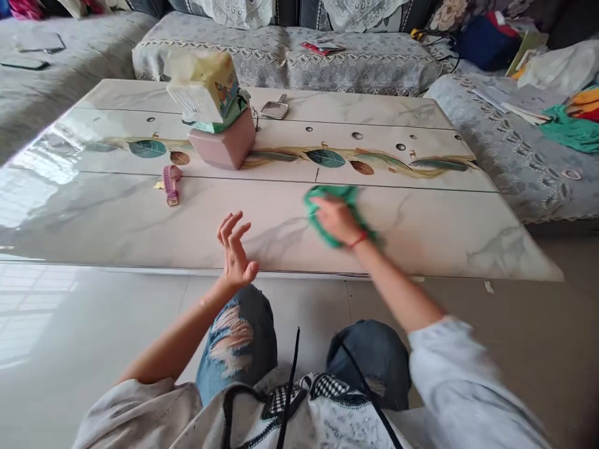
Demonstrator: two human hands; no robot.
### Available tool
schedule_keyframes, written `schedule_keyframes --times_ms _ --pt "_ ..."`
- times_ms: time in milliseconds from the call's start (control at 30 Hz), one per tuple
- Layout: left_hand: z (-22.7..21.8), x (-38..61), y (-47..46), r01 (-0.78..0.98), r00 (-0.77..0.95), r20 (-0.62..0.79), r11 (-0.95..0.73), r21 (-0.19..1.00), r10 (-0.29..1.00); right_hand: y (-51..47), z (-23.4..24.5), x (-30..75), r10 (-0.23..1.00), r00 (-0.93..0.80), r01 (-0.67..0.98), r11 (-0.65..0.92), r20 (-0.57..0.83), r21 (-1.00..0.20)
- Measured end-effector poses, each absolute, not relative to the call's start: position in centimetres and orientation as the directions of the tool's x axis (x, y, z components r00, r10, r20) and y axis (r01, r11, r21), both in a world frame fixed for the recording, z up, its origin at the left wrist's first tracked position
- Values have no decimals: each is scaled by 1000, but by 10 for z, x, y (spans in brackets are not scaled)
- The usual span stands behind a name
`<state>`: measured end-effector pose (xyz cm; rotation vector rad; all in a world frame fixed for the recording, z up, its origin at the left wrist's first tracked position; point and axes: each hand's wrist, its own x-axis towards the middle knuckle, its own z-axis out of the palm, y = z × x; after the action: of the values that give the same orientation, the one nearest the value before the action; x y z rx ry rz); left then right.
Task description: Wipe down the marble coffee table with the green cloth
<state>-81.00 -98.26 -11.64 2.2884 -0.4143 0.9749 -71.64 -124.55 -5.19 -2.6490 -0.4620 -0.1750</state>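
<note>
Cloth (345,192) lies under R hand (337,219) on tbl (430,231), w/ edges sticking out

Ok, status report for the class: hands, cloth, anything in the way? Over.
Right hand on cloth, grip unclear; left hand open, empty. Cloth bunched on table. Strap and pink box to its left, not touching it.

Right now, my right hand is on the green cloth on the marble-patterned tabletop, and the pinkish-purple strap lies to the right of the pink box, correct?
Not quite: the head view shows the pinkish-purple strap left of the pink box. Your right hand is on the green cloth.
</note>
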Motion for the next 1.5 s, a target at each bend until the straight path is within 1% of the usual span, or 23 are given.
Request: schedule_keyframes --times_ms 67,133,200,233,300,367,433,467,533,600,633,733,800,833,900,967,1033,1133,1233,1300,1333,1400,1500 --pt "-122 -812 -977 -454 635 769 -770 447 72 -1125 -62 -743 510 842 534 -744 173 -401" --pt "-124 -816 -959 -387 577 789 -779 493 213 -1058 -73 -760 664 727 669 -627 175 -400" --pt "-122 -823 -927 -342 555 783 -782 522 280 -1057 -77 -765 692 701 684 -588 169 -431" --pt "-120 -826 -907 -330 567 776 -789 519 274 -1079 -76 -764 649 744 638 -623 157 -452" --pt "-120 -830 -867 -314 620 758 -821 477 203 -1153 -65 -761 416 901 421 -771 123 -477" --pt "-124 -830 -835 -305 672 729 -849 432 130 -1236 -51 -759 21 994 68 -883 107 -464" --pt "-133 -828 -820 -317 715 695 -850 420 77 -1294 -42 -758 -336 935 -258 -860 109 -440" --pt "-137 -827 -819 -330 722 688 -839 433 72 -1306 -40 -757 -457 882 -373 -823 111 -428" --pt "-144 -827 -823 -344 706 700 -815 467 103 -1289 -43 -754 -541 835 -462 -788 100 -406" --pt "-145 -827 -830 -335 671 728 -819 467 141 -1226 -51 -754 -442 895 -385 -832 59 -400" --pt "-144 -827 -832 -324 656 741 -832 451 146 -1183 -57 -756 -330 943 -287 -866 36 -409" --pt "-137 -827 -830 -287 623 767 -867 406 153 -1051 -75 -771 198 979 195 -861 42 -469" --pt "-134 -827 -825 -264 609 775 -879 397 167 -989 -82 -781 503 858 487 -728 107 -483" --pt "-133 -827 -823 -248 606 777 -887 389 171 -972 -83 -782 604 786 584 -655 131 -480" --pt "-130 -828 -820 -216 609 776 -906 364 167 -970 -84 -772 708 692 672 -563 137 -481" --pt "-127 -829 -820 -183 610 775 -922 340 164 -1011 -83 -746 711 698 652 -576 92 -493" --pt "-124 -830 -822 -150 613 772 -934 324 169 -1092 -79 -715 530 848 476 -737 27 -479" --pt "-123 -831 -824 -131 618 770 -945 301 159 -1252 -61 -678 4 1000 6 -919 6 -395" --pt "-125 -831 -824 -166 604 789 -951 260 110 -1393 -36 -664 -480 876 -437 -838 59 -326" --pt "-128 -831 -822 -192 585 807 -953 236 82 -1440 -25 -654 -770 636 -728 -619 46 -296" --pt "-130 -830 -821 -203 577 813 -951 232 75 -1445 -22 -646 -834 551 -790 -534 31 -301" --pt "-132 -830 -820 -224 569 819 -944 243 76 -1420 -19 -622 -803 596 -744 -558 11 -367" --pt "-133 -830 -818 -260 576 813 -924 280 84 -1313 -20 -588 -482 873 -381 -766 71 -519"
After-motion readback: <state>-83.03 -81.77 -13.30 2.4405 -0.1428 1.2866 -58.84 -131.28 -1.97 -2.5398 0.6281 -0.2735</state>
